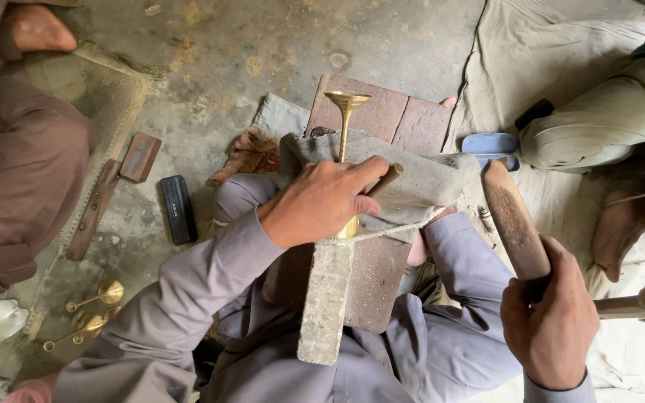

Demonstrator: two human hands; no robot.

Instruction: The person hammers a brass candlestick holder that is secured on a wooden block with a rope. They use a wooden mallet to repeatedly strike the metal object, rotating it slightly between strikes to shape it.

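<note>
A brass trumpet-shaped piece [346, 142] is being held upright against a cloth-covered block [412, 183] by the left hand [322, 200], whose fingers are being closed around the stem and a short wooden rod [387, 179]. At four o'clock from it, a flat wooden mallet [515, 222] is being gripped by its handle in the right hand [550, 317], raised and tilted. At eight o'clock, more brass pieces [91, 310] are lying on the floor [263, 45], and a black case [178, 209] is lying at nine o'clock.
</note>
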